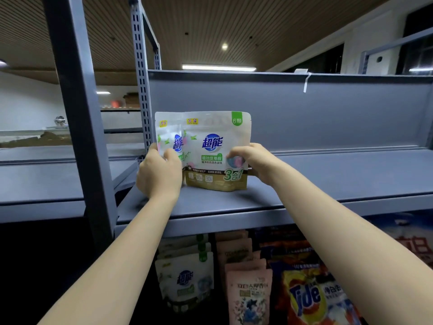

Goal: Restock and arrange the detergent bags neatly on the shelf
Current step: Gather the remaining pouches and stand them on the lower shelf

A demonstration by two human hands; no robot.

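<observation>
The shelf (328,184) lies bare to the right of the two upright detergent bags (215,151). The perforated post (141,90) stands just left of them, and the back panel (304,113) walls off the rear.

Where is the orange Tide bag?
The Tide bag sits low on the right of the head view, on the level under the grey shelf, right of the pink bags.

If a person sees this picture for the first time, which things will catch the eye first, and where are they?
Two white detergent bags stand upright at the left end of the grey shelf, the front bag overlapping the rear bag. The left hand grips the rear one; the right hand holds the front one's right edge. Below, a Tide bag glows orange.
</observation>
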